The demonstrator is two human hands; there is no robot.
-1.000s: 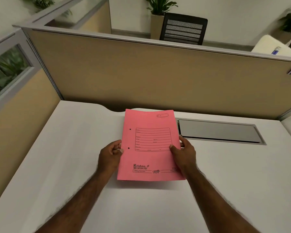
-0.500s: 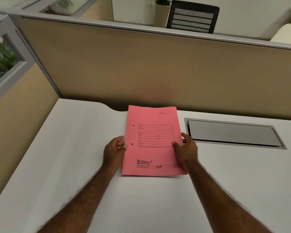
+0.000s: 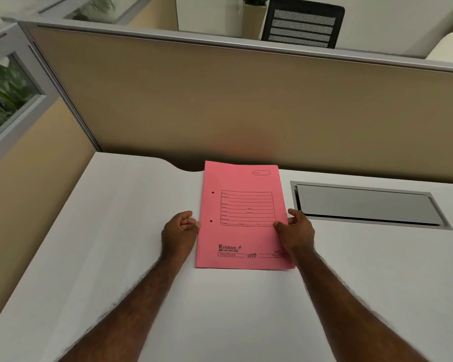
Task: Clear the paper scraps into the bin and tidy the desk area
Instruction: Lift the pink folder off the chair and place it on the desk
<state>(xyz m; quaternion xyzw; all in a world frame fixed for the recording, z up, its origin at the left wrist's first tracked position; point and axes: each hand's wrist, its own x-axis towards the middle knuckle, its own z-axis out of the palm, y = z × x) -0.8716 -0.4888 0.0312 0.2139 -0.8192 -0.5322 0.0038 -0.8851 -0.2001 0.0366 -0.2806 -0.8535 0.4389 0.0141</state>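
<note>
A pink paper file folder (image 3: pixel 242 236) with a printed form and two punch holes lies flat on the white desk (image 3: pixel 115 244), its far edge near the partition. My left hand (image 3: pixel 179 232) rests curled against the folder's left edge, fingertips touching it. My right hand (image 3: pixel 297 231) pinches the folder's right edge, thumb on top. No paper scraps or bin are in view.
A grey metal cable flap (image 3: pixel 369 205) is set into the desk right of the folder. A beige partition (image 3: pixel 246 108) closes the back, another panel with a window (image 3: pixel 8 100) the left. A black mesh chair (image 3: pixel 302 23) stands beyond.
The folder has come down from a slight lift to lie flat on the desk. My left hand has loosened from gripping its edge to touching it. The view has tilted a little.
</note>
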